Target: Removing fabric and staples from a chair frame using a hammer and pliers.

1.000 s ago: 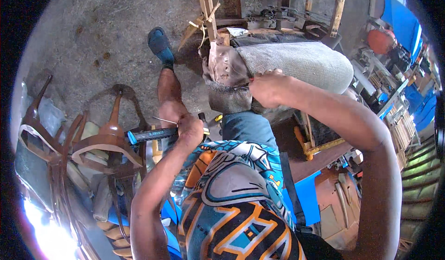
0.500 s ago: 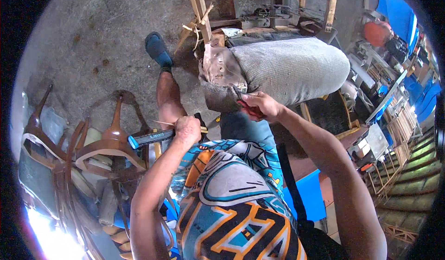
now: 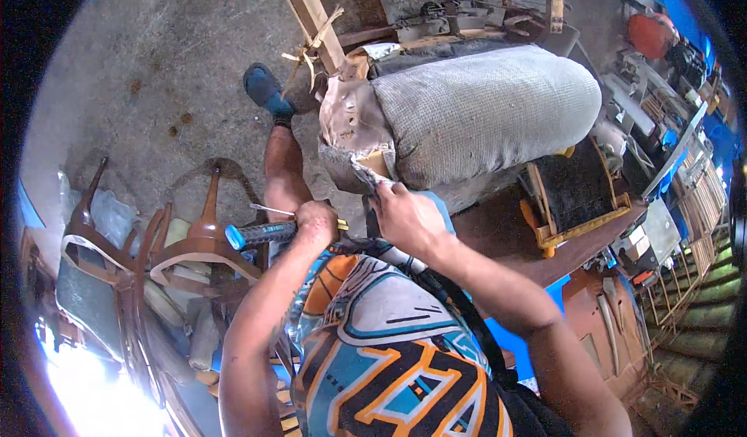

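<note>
My left hand (image 3: 317, 223) is closed round a hammer (image 3: 264, 235) with a black grip and blue butt; its head is mostly hidden. A thin metal shaft (image 3: 268, 210), like a screwdriver's, also sticks out of that fist. In front of me lies a chair or sofa part with a padded grey fabric cover (image 3: 490, 114). At its near left end my right hand (image 3: 408, 215) pinches the loose fabric edge (image 3: 369, 174). Bare wood (image 3: 376, 161) shows beside those fingers. Whether the right palm holds a tool is hidden.
A wooden post (image 3: 311, 17) with splinters rises from the padded piece's left end. Curved wooden chair frames (image 3: 206, 254) stand at my left. A small wooden frame (image 3: 580, 203) lies to the right, with stacked boards and tools beyond. My slippered foot (image 3: 264, 87) rests on the concrete floor.
My right hand has moved left along the cover's end and turned; the red-handled tool seen in it is no longer visible. The fabric edge is pulled back, showing wood. My left hand keeps its grip.
</note>
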`<state>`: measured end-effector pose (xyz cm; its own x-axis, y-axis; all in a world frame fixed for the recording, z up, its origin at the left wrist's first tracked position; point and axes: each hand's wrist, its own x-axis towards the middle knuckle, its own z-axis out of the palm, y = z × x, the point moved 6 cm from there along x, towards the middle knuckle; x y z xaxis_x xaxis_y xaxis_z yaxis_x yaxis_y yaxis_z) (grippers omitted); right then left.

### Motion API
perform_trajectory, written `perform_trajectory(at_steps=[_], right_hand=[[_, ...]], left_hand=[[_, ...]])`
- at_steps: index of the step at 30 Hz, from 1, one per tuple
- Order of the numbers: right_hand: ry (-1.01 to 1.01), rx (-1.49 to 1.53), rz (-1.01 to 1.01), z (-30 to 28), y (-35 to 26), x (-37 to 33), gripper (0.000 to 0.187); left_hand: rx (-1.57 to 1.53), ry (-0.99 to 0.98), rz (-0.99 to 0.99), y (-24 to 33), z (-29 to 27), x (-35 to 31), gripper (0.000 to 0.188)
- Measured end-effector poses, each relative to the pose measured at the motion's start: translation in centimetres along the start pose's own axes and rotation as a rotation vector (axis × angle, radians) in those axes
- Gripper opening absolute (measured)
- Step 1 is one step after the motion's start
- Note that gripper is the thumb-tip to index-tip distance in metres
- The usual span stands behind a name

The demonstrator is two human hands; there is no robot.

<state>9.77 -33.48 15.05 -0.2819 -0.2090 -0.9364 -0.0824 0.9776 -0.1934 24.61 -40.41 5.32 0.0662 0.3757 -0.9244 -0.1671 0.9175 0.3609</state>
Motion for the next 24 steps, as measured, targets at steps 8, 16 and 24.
perform_trajectory(at_steps=[8,16,24], right_hand=[[0.166,-0.721,-0.172,-5.5,1.2,0.4,0.036],[-0.011,-0.947,-0.157,-4.7,0.4,2.0,0.039],[-0.134,-0.441,-0.046,-4.0,0.2,3.2,0.033]], left_hand=[[-0.120,0.278,-0.008,-2.0,-0.4,-0.1,0.022],[-0.221,0.198,0.036,-2.6,-1.3,-0.8,0.022],[-0.305,0.182,0.042,-4.6,-0.5,-0.9,0.025]])
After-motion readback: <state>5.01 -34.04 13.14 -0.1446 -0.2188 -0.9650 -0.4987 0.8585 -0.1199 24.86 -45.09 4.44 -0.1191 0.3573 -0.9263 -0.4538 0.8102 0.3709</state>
